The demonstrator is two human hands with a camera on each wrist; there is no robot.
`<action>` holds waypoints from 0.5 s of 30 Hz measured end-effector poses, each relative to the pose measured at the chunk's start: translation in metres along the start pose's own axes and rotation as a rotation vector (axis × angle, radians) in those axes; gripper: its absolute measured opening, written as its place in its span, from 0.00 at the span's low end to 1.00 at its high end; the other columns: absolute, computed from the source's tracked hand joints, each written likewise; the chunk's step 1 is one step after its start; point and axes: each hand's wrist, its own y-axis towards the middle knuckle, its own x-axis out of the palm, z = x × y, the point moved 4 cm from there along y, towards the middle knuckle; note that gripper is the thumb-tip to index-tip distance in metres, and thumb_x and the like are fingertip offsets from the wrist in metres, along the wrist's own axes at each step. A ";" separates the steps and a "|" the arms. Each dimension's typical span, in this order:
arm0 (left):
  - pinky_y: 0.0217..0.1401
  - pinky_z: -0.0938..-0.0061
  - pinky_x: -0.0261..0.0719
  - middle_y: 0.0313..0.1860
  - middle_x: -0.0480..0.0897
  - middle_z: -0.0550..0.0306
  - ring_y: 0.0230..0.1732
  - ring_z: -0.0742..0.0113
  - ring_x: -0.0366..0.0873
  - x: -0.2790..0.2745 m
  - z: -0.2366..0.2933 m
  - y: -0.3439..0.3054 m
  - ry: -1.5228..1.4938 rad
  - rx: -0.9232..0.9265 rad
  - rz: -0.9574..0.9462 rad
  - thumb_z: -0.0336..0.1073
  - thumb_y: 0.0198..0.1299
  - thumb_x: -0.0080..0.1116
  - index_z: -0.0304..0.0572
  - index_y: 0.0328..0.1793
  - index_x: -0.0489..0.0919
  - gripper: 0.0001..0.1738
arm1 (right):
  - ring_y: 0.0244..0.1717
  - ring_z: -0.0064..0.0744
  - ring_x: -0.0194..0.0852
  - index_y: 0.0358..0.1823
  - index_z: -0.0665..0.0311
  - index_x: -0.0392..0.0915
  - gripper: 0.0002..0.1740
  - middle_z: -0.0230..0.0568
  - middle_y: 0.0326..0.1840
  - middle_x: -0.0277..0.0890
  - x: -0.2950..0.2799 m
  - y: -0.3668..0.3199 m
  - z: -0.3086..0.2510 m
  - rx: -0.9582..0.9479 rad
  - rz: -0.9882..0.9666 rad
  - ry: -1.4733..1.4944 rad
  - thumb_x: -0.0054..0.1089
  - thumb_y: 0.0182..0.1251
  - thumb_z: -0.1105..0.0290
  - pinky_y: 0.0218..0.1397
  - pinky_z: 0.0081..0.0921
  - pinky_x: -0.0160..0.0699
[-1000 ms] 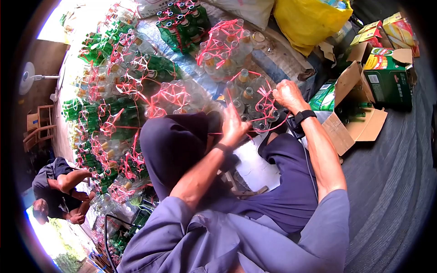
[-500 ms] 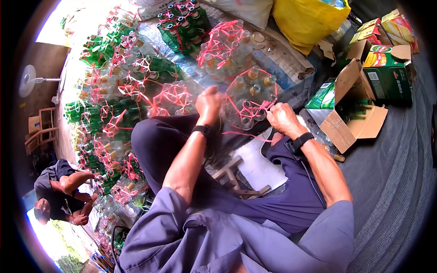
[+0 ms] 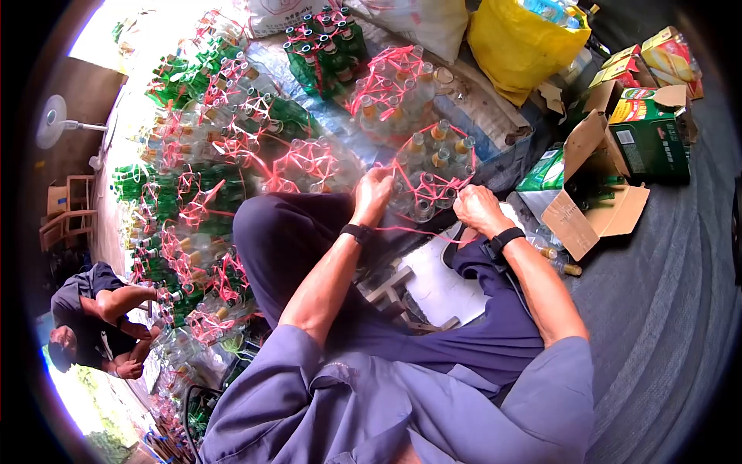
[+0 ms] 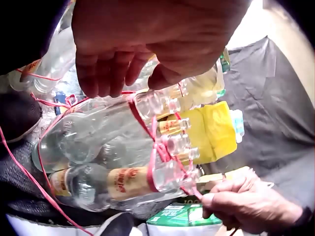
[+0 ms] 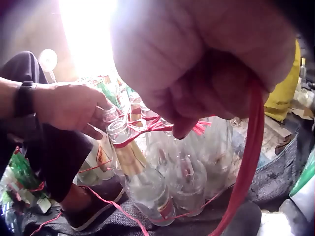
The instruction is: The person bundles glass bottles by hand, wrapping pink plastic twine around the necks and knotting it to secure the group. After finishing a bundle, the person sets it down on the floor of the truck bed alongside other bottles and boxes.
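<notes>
A bundle of clear glass bottles [image 3: 418, 164] stands between both hands, bound round the necks with red plastic string [image 4: 161, 147]. My right hand [image 3: 478, 210] is curled at the bundle's near right side and grips a strand of the red string, which hangs down from the fist in the right wrist view. My left hand [image 3: 373, 195] is at the bundle's left edge. Its fingers [image 5: 101, 105] lie loosely bent beside a bottle mouth [image 5: 118, 129] in the right wrist view, and nothing shows held in them. A loose red strand [image 4: 39, 196] trails low beside the bottles.
More string-tied bottle bundles [image 3: 305, 164] crowd the left, with green ones [image 3: 325, 54] farther back. An open carton [image 3: 595, 205] of bottles stands right, near a yellow bag [image 3: 525, 46]. Loose bottles [image 3: 566, 267] lie beside the carton. Another person [image 3: 104, 321] sits far left.
My left hand first moved left away from the bundle, then came back to its left edge. My right hand moved down and toward me, to the bundle's near right side.
</notes>
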 end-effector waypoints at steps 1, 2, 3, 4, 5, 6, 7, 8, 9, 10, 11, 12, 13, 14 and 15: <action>0.44 0.76 0.76 0.38 0.84 0.56 0.41 0.71 0.79 -0.002 -0.005 0.004 -0.107 -0.050 0.000 0.37 0.62 0.57 0.32 0.50 0.81 0.16 | 0.38 0.70 0.81 0.28 0.72 0.81 0.14 0.70 0.32 0.79 -0.001 -0.001 -0.001 -0.001 0.008 -0.005 0.51 0.56 0.67 0.48 0.54 0.81; 0.41 0.77 0.75 0.37 0.83 0.58 0.39 0.72 0.78 -0.005 0.001 0.005 -0.215 -0.099 -0.001 0.38 0.62 0.58 0.34 0.51 0.80 0.16 | 0.38 0.70 0.80 0.28 0.72 0.81 0.14 0.70 0.32 0.79 -0.003 -0.003 -0.003 -0.003 0.016 -0.011 0.51 0.56 0.67 0.48 0.54 0.81; 0.38 0.78 0.73 0.36 0.82 0.60 0.37 0.74 0.76 -0.008 0.005 0.000 -0.344 -0.182 -0.010 0.40 0.63 0.58 0.36 0.53 0.79 0.18 | 0.38 0.70 0.80 0.28 0.72 0.81 0.14 0.71 0.32 0.78 -0.005 -0.003 -0.004 0.004 0.030 0.008 0.51 0.56 0.67 0.48 0.55 0.80; 0.38 0.79 0.74 0.37 0.82 0.58 0.36 0.73 0.77 -0.016 0.011 -0.002 -0.337 -0.187 0.017 0.39 0.63 0.58 0.33 0.55 0.78 0.19 | 0.38 0.70 0.80 0.28 0.72 0.81 0.14 0.71 0.32 0.78 -0.005 -0.004 -0.005 0.001 0.036 0.005 0.51 0.56 0.67 0.48 0.55 0.80; 0.39 0.77 0.75 0.39 0.83 0.56 0.38 0.71 0.78 -0.022 0.014 0.001 -0.274 -0.146 0.032 0.39 0.62 0.58 0.31 0.55 0.78 0.20 | 0.38 0.70 0.80 0.27 0.73 0.81 0.14 0.71 0.32 0.78 -0.004 -0.005 -0.003 0.004 0.053 0.003 0.51 0.56 0.68 0.48 0.55 0.80; 0.41 0.76 0.77 0.40 0.83 0.54 0.39 0.69 0.80 -0.028 0.017 0.002 -0.210 -0.106 0.049 0.38 0.62 0.59 0.29 0.55 0.77 0.21 | 0.38 0.70 0.80 0.27 0.73 0.81 0.15 0.71 0.32 0.78 -0.004 -0.005 -0.002 0.006 0.069 0.002 0.51 0.56 0.68 0.48 0.55 0.80; 0.41 0.76 0.77 0.40 0.83 0.54 0.39 0.69 0.80 -0.028 0.018 0.001 -0.213 -0.101 0.053 0.38 0.62 0.59 0.29 0.55 0.77 0.21 | 0.38 0.70 0.80 0.27 0.73 0.81 0.15 0.71 0.32 0.78 -0.001 -0.005 -0.001 0.001 0.072 -0.001 0.51 0.56 0.68 0.48 0.55 0.80; 0.43 0.74 0.78 0.42 0.84 0.52 0.41 0.66 0.80 -0.026 0.018 0.000 -0.116 -0.024 0.079 0.39 0.60 0.60 0.28 0.55 0.77 0.22 | 0.38 0.70 0.80 0.26 0.73 0.81 0.15 0.71 0.32 0.78 0.000 -0.004 -0.002 0.015 0.073 -0.003 0.50 0.56 0.68 0.49 0.55 0.80; 0.46 0.72 0.79 0.44 0.84 0.50 0.42 0.63 0.81 -0.024 0.018 0.000 -0.019 0.052 0.107 0.39 0.59 0.61 0.26 0.56 0.76 0.24 | 0.38 0.70 0.80 0.26 0.74 0.81 0.15 0.71 0.32 0.78 0.002 -0.003 -0.002 0.029 0.073 -0.005 0.50 0.56 0.68 0.49 0.55 0.80; 0.52 0.67 0.80 0.47 0.84 0.44 0.47 0.57 0.83 -0.018 0.013 -0.004 -0.015 0.047 0.048 0.40 0.57 0.63 0.25 0.57 0.75 0.27 | 0.38 0.70 0.80 0.26 0.74 0.81 0.15 0.71 0.32 0.78 0.005 -0.003 -0.002 0.022 0.075 -0.007 0.50 0.56 0.68 0.49 0.55 0.80; 0.53 0.66 0.80 0.48 0.84 0.41 0.48 0.54 0.83 -0.016 0.015 -0.011 0.076 0.088 0.026 0.41 0.56 0.63 0.26 0.58 0.75 0.28 | 0.37 0.69 0.80 0.25 0.73 0.81 0.14 0.70 0.30 0.78 0.002 -0.004 -0.008 0.007 0.124 -0.006 0.50 0.56 0.68 0.47 0.54 0.80; 0.54 0.64 0.80 0.48 0.84 0.38 0.49 0.51 0.84 -0.013 0.017 -0.018 0.166 0.130 0.002 0.41 0.56 0.63 0.26 0.59 0.74 0.29 | 0.36 0.69 0.80 0.24 0.72 0.81 0.14 0.69 0.29 0.77 -0.002 -0.007 -0.013 -0.005 0.174 -0.006 0.50 0.55 0.69 0.45 0.54 0.79; 0.56 0.62 0.80 0.49 0.83 0.36 0.51 0.47 0.83 -0.012 0.017 -0.024 0.204 0.134 -0.025 0.41 0.55 0.64 0.26 0.60 0.73 0.31 | 0.37 0.70 0.80 0.24 0.72 0.81 0.15 0.69 0.30 0.78 -0.003 -0.010 -0.016 0.019 0.182 0.010 0.50 0.56 0.68 0.46 0.55 0.80; 0.58 0.60 0.79 0.51 0.83 0.34 0.53 0.43 0.83 -0.009 0.017 -0.029 0.241 0.140 -0.052 0.42 0.55 0.64 0.27 0.62 0.72 0.32 | 0.37 0.70 0.80 0.24 0.72 0.81 0.15 0.69 0.30 0.78 -0.003 -0.010 -0.017 0.021 0.186 0.005 0.50 0.56 0.68 0.46 0.55 0.80; 0.58 0.60 0.79 0.51 0.83 0.34 0.53 0.43 0.83 -0.008 0.015 -0.032 0.273 0.160 -0.049 0.42 0.55 0.65 0.27 0.62 0.73 0.32 | 0.37 0.70 0.80 0.25 0.73 0.81 0.15 0.70 0.30 0.78 0.000 -0.010 -0.016 0.047 0.188 0.002 0.50 0.56 0.68 0.46 0.55 0.80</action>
